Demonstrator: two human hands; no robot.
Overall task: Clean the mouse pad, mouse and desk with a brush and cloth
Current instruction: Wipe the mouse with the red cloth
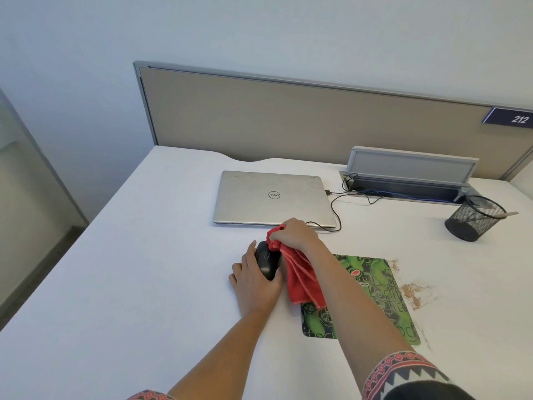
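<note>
Left of the pad (383,287), on the desk (144,269), the left hand (255,281) grips the mouse (266,262); the right hand (294,233) clutches the cloth (302,281) against its front.

Red cloth (302,280) fluffy; mouse (266,262) matt black plastic; laptop (272,197) brushed metal

One mouse (267,262), one cloth (302,281), one mouse pad (380,295), one laptop (274,197).
</note>
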